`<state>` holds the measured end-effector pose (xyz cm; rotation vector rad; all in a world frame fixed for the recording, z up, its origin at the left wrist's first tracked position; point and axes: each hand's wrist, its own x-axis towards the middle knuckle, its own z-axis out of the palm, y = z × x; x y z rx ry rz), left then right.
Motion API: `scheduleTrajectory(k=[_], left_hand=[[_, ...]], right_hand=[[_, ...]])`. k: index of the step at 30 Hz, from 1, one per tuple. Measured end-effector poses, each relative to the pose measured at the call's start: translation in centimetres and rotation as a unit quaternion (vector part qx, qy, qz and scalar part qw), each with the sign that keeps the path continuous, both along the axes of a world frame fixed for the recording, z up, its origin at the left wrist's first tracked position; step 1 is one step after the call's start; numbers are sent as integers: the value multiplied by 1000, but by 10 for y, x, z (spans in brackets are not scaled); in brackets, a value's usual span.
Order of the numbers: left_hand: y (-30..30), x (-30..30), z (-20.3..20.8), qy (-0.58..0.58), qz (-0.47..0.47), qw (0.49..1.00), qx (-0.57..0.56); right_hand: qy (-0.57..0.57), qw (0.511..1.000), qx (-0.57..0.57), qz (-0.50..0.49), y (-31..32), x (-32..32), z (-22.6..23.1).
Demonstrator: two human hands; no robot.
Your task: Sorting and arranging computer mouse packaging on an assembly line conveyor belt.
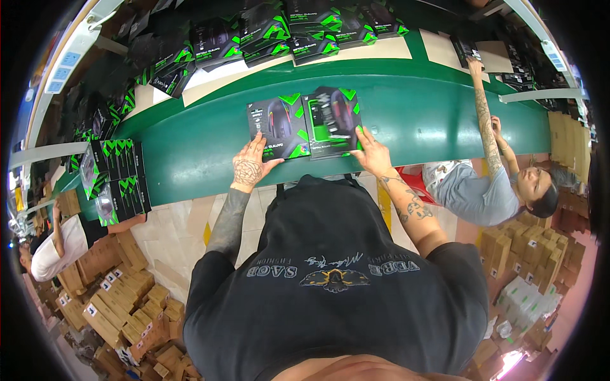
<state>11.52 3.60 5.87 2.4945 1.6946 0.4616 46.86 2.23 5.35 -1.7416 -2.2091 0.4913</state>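
Observation:
Two black-and-green computer mouse boxes lie side by side before me on the green table. At the lower left corner of the left mouse box (279,124), my left hand (251,164) has its fingers on the face and its thumb along the near edge. My right hand (373,153) grips the lower right corner of the right mouse box (348,114), thumb toward the face and fingers along the side. A bright green patch shows on this box's left part, beside a dark, blurred area that I cannot make out.
More mouse boxes (264,32) are piled along the table's (197,152) far side. A stack of them (121,181) stands at the left end. One co-worker (489,190) sits on the right, reaching over the table; another (67,244) is at far left. Cardboard cartons (121,311) fill the floor behind.

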Motion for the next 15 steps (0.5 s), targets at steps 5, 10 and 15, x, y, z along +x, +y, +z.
scheduleTrajectory(k=[5,10,15], left_hand=[[-3,24,20,-123,-14,989,82],[9,75,44,-279,-59,956,-63],[19,85,5,-214,26,970,-114]], right_hand=[[151,959,5,-238,3,24,-5],[154,952,-20,-263,32,36,11],[215,934,-120,-257,59,25,62]])
